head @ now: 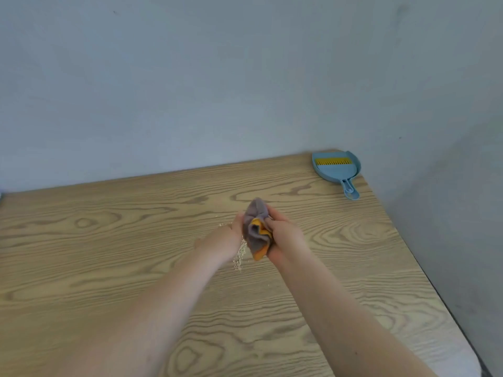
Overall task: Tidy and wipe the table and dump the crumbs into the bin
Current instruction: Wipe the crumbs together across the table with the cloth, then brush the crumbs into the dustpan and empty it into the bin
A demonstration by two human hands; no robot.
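A bunched grey and orange cloth [255, 229] is held above the middle of the wooden table [109, 240]. My right hand [285, 235] grips the cloth from the right side. Against its left side presses my left hand [227, 238], fingers hidden behind the fabric. A small pile of pale crumbs [239, 257] lies on the table just below the hands, with a few more specks to the left of the cloth. No bin is in view.
A blue dustpan [336, 168] with a yellow-bristled brush inside lies at the table's far right corner, handle toward me. Grey walls close off the back and the right side. The table's right edge runs diagonally toward the near right.
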